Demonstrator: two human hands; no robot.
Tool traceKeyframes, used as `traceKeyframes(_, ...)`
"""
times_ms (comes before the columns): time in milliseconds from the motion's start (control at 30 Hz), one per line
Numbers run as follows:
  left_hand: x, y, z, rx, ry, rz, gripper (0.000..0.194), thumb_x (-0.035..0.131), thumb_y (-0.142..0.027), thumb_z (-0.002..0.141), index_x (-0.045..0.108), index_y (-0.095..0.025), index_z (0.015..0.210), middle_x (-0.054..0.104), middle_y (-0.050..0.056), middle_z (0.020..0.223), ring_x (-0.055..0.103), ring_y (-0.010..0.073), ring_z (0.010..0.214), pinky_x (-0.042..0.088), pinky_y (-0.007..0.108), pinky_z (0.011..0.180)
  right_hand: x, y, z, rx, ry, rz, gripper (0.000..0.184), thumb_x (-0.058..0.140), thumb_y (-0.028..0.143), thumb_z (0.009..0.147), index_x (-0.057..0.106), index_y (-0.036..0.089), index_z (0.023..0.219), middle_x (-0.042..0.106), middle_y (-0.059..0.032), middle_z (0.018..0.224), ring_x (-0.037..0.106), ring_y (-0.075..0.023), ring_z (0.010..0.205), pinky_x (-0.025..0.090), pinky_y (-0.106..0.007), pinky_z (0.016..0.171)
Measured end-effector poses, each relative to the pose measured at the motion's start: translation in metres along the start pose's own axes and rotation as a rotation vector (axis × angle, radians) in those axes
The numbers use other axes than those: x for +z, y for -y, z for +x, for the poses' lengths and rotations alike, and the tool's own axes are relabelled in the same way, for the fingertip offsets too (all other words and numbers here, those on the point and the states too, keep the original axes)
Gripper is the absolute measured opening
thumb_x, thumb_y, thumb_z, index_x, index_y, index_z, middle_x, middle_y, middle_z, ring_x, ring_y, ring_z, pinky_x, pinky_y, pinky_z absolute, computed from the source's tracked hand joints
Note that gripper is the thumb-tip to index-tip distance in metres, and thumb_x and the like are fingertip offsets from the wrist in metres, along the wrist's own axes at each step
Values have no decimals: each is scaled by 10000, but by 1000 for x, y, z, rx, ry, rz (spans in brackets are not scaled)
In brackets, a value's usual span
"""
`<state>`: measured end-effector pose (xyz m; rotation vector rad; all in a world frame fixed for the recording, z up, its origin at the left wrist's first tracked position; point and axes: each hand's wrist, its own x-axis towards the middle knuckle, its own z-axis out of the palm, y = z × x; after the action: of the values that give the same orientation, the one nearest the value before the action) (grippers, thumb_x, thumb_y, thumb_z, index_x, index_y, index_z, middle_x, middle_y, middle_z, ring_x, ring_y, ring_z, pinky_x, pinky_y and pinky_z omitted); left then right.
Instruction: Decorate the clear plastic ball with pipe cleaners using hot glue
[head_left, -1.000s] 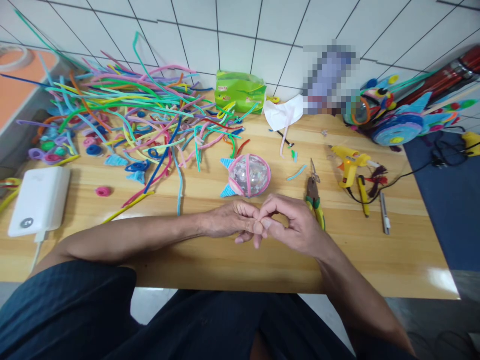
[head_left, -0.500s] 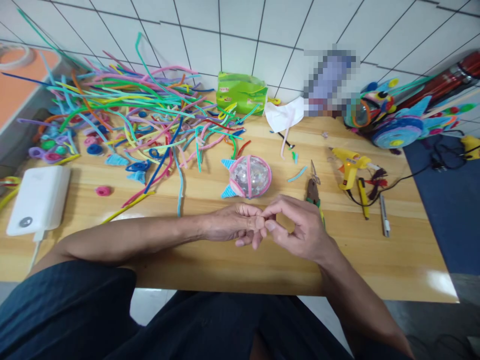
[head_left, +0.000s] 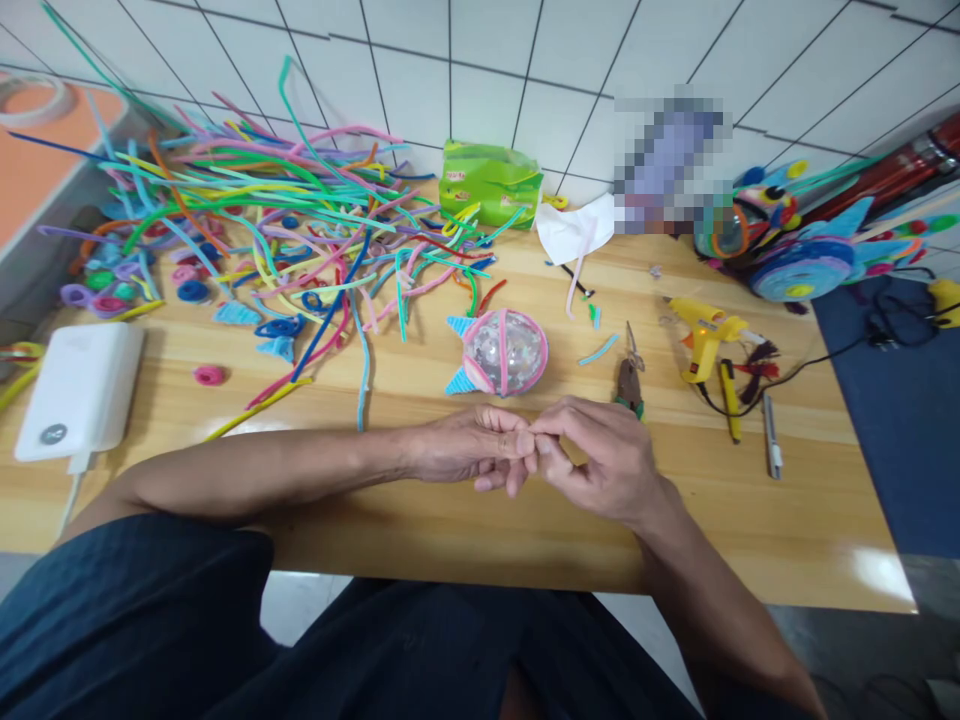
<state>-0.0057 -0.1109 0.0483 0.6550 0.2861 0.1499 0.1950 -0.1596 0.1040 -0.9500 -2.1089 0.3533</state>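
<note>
My left hand [head_left: 476, 447] is closed in a pinch, thumb against fingertips, above the near part of the table. Its fingertips meet those of my right hand [head_left: 596, 455], which is pinched too. Whatever lies between the fingers is too small or too hidden to name. Just beyond both hands rests a clear ball [head_left: 517, 350] banded with pink pipe cleaner, with blue pipe-cleaner fins [head_left: 460, 381] on its left side. Right of it, partly behind my right hand, lie pliers [head_left: 628, 385] with green on the handles. A short blue pipe-cleaner piece [head_left: 598, 350] lies near them.
A heap of coloured pipe cleaners [head_left: 285, 200] spreads over the back left. A white power bank [head_left: 81, 390] stands at left. On the right are a yellow glue gun [head_left: 705, 335] with its cord, a yellow cutter [head_left: 730, 402] and a white cutter [head_left: 772, 436]. Behind stands a green packet [head_left: 491, 187].
The whole view has shifted slightly. Both hands keep their fingertips together, with only a small movement of the right fingers; the ball stays where it lay.
</note>
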Motion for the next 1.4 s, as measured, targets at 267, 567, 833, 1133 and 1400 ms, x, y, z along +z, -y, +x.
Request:
traceKeyframes(267,-1,2,0,5,12,-16,535,960,-626,816,757,-132,861,755,12,638,528,49,428,362,157,397,-1,-1,1,-9,15,20,168,635,81,965,663,247,973,758,31,751,699,-134,637,548,-270,616)
traceKeyframes(567,0,1,0,-14,18,-59,526,951,-604,837,727,-130,883,744,4,654,520,50,421,342,162,391,-2,-5,-1,1,31,-34,215,595,67,1013,671,251,931,755,39,741,698,-127,637,533,-265,618)
traceKeyframes(833,5,-3,-3,-36,15,-201,440,958,-470,874,649,-157,891,725,-16,642,552,56,437,489,179,525,-12,-9,-2,-10,41,-38,160,660,96,1043,691,245,1091,806,0,884,775,-146,765,592,-263,682)
traceKeyframes(1133,2,0,-3,-70,23,-197,410,924,-460,913,657,-148,902,712,-8,629,555,55,445,456,160,489,-17,-8,-1,-45,126,-91,135,658,98,1040,681,227,1071,801,-8,860,755,-142,734,567,-251,659)
traceKeyframes(1400,2,-1,-2,-83,46,-193,424,925,-478,910,659,-148,895,728,4,635,553,52,428,458,149,480,-10,-10,-3,-29,107,-56,178,603,63,1023,635,235,992,735,14,796,707,-126,696,545,-246,651)
